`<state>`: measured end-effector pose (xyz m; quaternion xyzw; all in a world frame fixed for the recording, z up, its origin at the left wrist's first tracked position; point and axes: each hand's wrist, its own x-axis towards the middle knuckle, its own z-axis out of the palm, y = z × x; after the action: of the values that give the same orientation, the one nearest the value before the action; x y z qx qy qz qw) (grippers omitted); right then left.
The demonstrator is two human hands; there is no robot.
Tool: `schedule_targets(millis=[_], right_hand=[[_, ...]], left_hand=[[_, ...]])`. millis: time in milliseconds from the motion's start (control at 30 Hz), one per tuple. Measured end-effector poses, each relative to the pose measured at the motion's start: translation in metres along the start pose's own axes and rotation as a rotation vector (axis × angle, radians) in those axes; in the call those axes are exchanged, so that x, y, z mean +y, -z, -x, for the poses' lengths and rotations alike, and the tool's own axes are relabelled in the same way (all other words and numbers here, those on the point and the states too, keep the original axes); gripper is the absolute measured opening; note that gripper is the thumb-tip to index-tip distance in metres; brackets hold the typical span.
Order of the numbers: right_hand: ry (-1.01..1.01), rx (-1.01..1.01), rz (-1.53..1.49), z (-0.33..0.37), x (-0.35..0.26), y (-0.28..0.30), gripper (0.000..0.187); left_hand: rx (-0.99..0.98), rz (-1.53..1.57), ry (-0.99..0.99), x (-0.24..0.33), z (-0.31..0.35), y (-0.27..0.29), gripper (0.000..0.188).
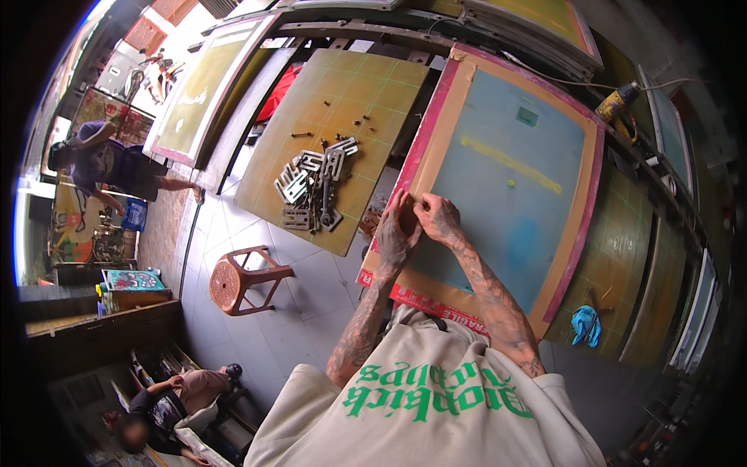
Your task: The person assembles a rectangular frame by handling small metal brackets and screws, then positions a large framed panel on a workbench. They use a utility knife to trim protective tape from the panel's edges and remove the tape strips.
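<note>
A screen-printing frame [597, 167] with pinkish-red edges lies in front of me. Brown tape [445, 124] runs around its blue-grey mesh [506, 226], which carries a faint yellow mark. My left hand [398, 233] rests along the left edge with its fingers stretched out over the taped border. Beside it, my right hand [438, 218] is closed in a pinch above the same tape, close to the left fingertips. Whatever sits between the right fingers is too small to make out. Red printed tape [424, 300] covers the frame's near edge, against my shirt.
Metal clamps and bolts [315, 179] lie piled on a board [350, 86] to the left. A brown plastic stool [233, 284] stands on the tiles. At right are a yellow heat gun [618, 107] and a blue cloth [585, 325]. Other people are at far left and lower left.
</note>
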<state>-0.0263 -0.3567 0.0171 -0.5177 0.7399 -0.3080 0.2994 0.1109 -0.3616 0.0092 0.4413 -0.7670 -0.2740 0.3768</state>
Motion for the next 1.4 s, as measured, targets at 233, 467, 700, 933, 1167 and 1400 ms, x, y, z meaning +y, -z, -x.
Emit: schedule_targets(millis=[233,467,700,933,1167,1400], right_hand=[[-0.027,-0.358,-0.955,-0.021,-0.040,0.008,0.022],[0.265,-0.271,-0.800,-0.069,-0.127,0.089,0.026],[0.033,-0.220,-0.649,-0.020,-0.059,0.084,0.027],[-0.210,-0.003,-0.780,0.082,0.041,0.089,0.018],[-0.256,0.209,-0.877,0.150,0.063,0.103,0.012],[-0.204,0.108,-0.838,0.145,0.037,0.091,0.009]], left_hand=[[0.071,-0.033,0.051,-0.006,0.005,-0.005,0.069],[0.048,-0.137,0.034,-0.010,-0.002,-0.006,0.054],[0.032,-0.125,-0.019,-0.022,-0.019,0.001,0.036],[0.199,0.368,0.280,-0.023,-0.016,-0.008,0.022],[0.344,0.943,0.616,-0.044,-0.013,0.029,0.022],[0.109,0.586,0.538,-0.023,0.020,0.071,0.022]])
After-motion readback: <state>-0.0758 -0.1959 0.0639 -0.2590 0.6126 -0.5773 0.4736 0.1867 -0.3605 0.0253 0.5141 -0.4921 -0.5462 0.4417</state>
